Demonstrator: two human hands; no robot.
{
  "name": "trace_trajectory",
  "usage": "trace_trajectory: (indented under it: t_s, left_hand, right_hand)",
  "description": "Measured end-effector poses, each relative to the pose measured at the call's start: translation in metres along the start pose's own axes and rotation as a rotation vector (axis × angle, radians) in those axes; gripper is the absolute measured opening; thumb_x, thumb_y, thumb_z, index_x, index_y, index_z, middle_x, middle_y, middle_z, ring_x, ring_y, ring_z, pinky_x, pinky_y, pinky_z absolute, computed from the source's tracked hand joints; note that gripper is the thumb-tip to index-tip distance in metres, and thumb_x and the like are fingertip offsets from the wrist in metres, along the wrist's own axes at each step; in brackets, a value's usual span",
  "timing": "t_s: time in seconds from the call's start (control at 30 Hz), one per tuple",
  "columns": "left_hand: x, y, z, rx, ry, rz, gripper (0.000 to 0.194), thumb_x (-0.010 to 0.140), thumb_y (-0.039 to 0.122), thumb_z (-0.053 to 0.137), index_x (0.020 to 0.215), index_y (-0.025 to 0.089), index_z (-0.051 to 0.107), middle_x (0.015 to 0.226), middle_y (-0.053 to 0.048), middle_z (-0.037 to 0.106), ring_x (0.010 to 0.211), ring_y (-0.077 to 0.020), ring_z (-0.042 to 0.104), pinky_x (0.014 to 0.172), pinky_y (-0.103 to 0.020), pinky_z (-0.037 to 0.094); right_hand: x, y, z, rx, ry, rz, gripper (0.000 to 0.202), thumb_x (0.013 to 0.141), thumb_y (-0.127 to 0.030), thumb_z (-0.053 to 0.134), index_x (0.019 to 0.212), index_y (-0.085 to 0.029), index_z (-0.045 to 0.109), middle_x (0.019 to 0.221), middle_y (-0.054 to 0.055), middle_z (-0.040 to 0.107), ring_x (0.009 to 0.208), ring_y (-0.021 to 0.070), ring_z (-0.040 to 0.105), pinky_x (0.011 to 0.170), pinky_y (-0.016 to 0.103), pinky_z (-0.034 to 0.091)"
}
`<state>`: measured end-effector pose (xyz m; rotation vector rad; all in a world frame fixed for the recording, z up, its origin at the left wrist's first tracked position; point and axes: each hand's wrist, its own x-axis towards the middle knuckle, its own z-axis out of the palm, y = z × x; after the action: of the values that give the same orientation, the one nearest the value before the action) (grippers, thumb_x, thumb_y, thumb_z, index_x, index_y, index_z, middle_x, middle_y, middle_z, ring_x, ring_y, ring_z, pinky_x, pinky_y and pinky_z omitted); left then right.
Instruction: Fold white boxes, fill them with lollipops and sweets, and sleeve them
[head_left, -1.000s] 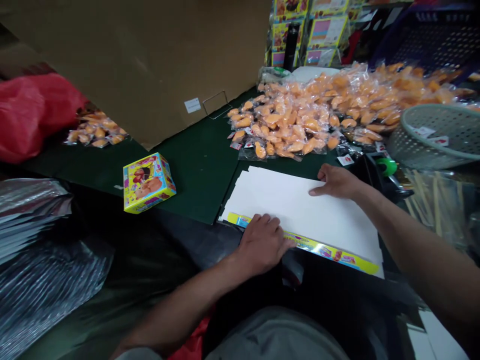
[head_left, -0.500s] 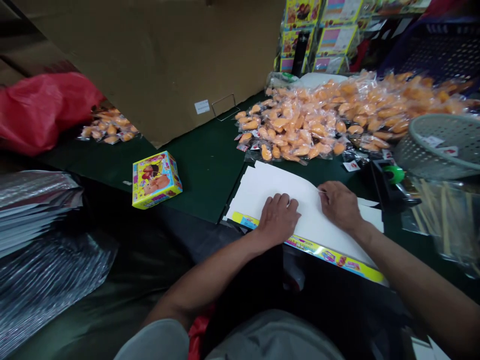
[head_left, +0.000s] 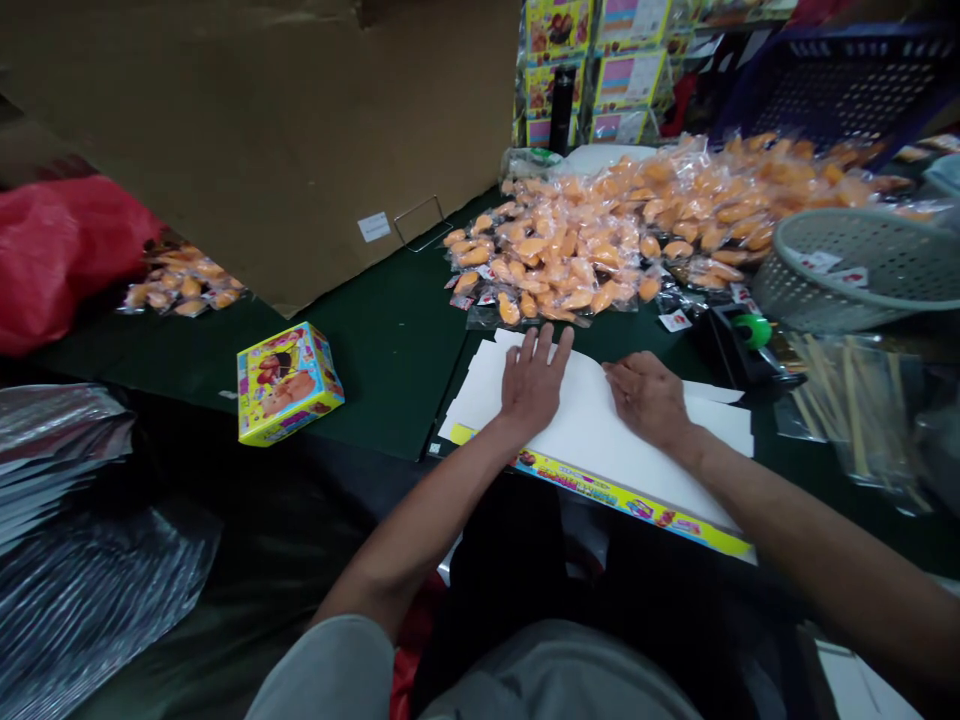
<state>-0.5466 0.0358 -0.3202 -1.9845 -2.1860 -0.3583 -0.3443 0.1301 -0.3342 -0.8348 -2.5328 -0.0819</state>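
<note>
A flat box blank lies on the green table, plain white side up, with a printed yellow strip along its near edge. My left hand rests on its left part, fingers stretched out toward the far edge. At the far edge, right of the middle, my right hand has its fingers curled and pinched on the blank's rim; its fingertips are partly hidden. A finished printed box, yellow with toy pictures, stands to the left. Close to the right hand lies a black tape dispenser with a green hub.
Many bagged orange toy pieces are heaped beyond the blank. A grey perforated basket and bagged wooden sticks are at right, a purple crate behind. A large carton stands at back left. Stacked plastic sleeves lie near left.
My left hand has slid toward the far edge of the blank, and its fingers have straightened. My right hand keeps its pinch at the rim. The whole view has shifted slightly.
</note>
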Motion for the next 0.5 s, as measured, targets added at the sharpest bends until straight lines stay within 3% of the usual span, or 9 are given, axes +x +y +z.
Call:
trace_trajectory:
  t_s: [0.03, 0.1, 0.2, 0.27, 0.37, 0.5]
  left_hand:
    - [0.005, -0.005, 0.002, -0.007, 0.009, 0.011, 0.07, 0.1, 0.007, 0.039, 0.168, 0.023, 0.032, 0.17, -0.013, 0.039, 0.155, -0.0346, 0.033, 0.115, -0.053, 0.036]
    - [0.014, -0.013, 0.006, -0.037, 0.01, 0.053, 0.071, 0.098, 0.005, 0.041, 0.166, 0.025, 0.036, 0.165, -0.01, 0.046, 0.157, -0.0321, 0.031, 0.12, -0.054, 0.03]
    - [0.024, -0.021, 0.01, -0.042, 0.023, 0.124, 0.051, 0.099, 0.006, 0.044, 0.144, 0.024, 0.059, 0.14, -0.011, 0.064, 0.137, -0.0298, 0.049, 0.115, -0.051, 0.032]
    - [0.028, -0.025, 0.01, -0.022, 0.028, 0.151, 0.034, 0.101, 0.009, 0.045, 0.121, 0.022, 0.069, 0.124, -0.011, 0.067, 0.119, -0.0284, 0.056, 0.109, -0.048, 0.035]
    - [0.026, -0.029, 0.007, -0.003, 0.007, 0.202, 0.026, 0.101, 0.011, 0.045, 0.101, 0.02, 0.07, 0.109, -0.011, 0.066, 0.107, -0.0284, 0.056, 0.1, -0.046, 0.038]
    - [0.013, -0.031, -0.001, 0.006, -0.033, 0.279, 0.025, 0.106, 0.021, 0.045, 0.1, 0.018, 0.07, 0.107, -0.012, 0.064, 0.106, -0.0292, 0.055, 0.09, -0.044, 0.041]
  right_hand:
    - [0.0, 0.0, 0.0, -0.007, -0.007, 0.0, 0.032, 0.108, -0.023, 0.045, 0.107, -0.018, 0.077, 0.096, 0.009, 0.071, 0.094, 0.0237, 0.06, 0.075, 0.035, 0.042]
    - [0.0, 0.001, -0.001, -0.021, -0.012, 0.004, 0.032, 0.108, -0.021, 0.045, 0.111, -0.018, 0.077, 0.097, 0.008, 0.071, 0.094, 0.0239, 0.059, 0.075, 0.036, 0.042]
    - [0.0, 0.002, -0.001, -0.042, -0.036, 0.002, 0.032, 0.107, -0.018, 0.045, 0.112, -0.018, 0.077, 0.099, 0.008, 0.071, 0.094, 0.0247, 0.058, 0.074, 0.036, 0.04]
    - [-0.001, 0.003, -0.004, -0.055, -0.074, -0.016, 0.033, 0.107, -0.016, 0.044, 0.113, -0.017, 0.077, 0.102, 0.01, 0.071, 0.095, 0.0258, 0.058, 0.075, 0.037, 0.04]
    - [-0.006, 0.003, -0.014, -0.068, -0.165, -0.098, 0.035, 0.102, -0.013, 0.047, 0.124, -0.017, 0.074, 0.109, 0.011, 0.07, 0.098, 0.0281, 0.056, 0.079, 0.038, 0.041]
    - [-0.014, -0.003, -0.033, -0.11, -0.281, -0.125, 0.04, 0.103, -0.018, 0.048, 0.138, -0.014, 0.068, 0.128, 0.014, 0.069, 0.107, 0.0323, 0.054, 0.082, 0.043, 0.042]
